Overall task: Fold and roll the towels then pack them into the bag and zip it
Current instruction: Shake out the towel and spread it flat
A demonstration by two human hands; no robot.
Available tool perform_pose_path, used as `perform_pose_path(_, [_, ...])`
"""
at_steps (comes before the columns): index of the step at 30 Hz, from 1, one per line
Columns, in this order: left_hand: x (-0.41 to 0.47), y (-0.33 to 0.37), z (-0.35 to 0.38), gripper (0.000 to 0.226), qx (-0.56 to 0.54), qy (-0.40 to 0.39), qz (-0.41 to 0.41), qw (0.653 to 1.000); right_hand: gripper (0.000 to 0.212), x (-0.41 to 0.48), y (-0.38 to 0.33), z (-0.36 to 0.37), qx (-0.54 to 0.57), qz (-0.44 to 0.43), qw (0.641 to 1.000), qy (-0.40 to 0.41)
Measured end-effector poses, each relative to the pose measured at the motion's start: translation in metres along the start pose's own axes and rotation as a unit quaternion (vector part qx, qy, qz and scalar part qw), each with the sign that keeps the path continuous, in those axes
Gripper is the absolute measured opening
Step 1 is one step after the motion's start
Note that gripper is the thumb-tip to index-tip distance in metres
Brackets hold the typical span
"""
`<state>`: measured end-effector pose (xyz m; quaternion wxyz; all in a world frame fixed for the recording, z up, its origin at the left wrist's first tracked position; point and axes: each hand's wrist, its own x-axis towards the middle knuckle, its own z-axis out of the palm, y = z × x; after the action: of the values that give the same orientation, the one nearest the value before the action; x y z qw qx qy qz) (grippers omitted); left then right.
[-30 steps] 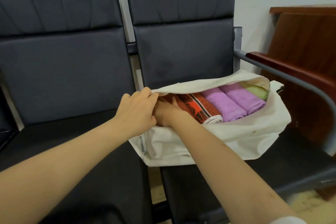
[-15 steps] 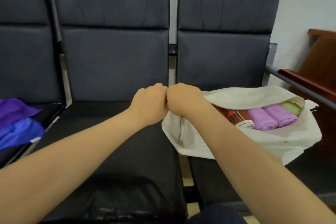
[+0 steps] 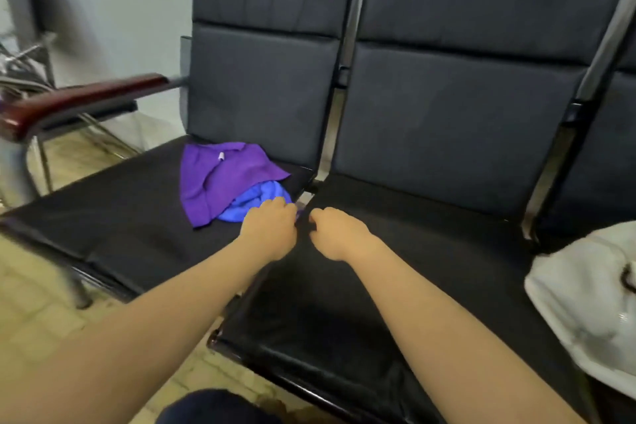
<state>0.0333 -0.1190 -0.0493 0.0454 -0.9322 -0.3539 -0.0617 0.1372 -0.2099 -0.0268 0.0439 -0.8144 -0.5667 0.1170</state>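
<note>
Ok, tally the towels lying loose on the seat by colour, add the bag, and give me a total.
purple towel: 1
blue towel: 1
white bag: 1
Total: 3
The inside of the bag is out of view, so anything packed in it is not counted.
</note>
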Motion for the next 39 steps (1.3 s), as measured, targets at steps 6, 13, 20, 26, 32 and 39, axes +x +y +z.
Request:
perform_pose_path(6, [0.003,-0.115,0.063,0.036,-0.018,-0.060,-0.189,0.980,0.036,0.056,-0.052,0.047,0.020,-0.049,0.997,-0.053])
perform_pose_path(13, [0.016,-0.175,0.110,0.037,0.031,-0.100,-0.211,0.972,0.036,0.083,-0.069,0.072,0.034,-0.077,0.993,-0.078])
perform_pose_path(20, [0.026,-0.182,0.116,0.022,0.007,-0.010,-0.189,0.982,0.036,0.077,-0.066,0.075,0.022,-0.094,0.994,-0.057])
perform_pose_path(26, [0.043,-0.125,0.030,0.012,-0.536,0.206,-0.194,0.795,0.055,0.074,-0.065,0.056,0.204,-0.057,0.976,0.058])
perform_pose_path(32, [0.042,-0.048,-0.086,0.018,-0.630,0.241,0.061,0.736,0.094,0.066,-0.057,-0.016,0.438,-0.032,0.876,0.200])
perform_pose_path(39, [0.044,-0.010,-0.181,0.020,-0.579,0.370,0.157,0.710,0.032,0.013,-0.002,-0.086,0.304,-0.017,0.903,0.303])
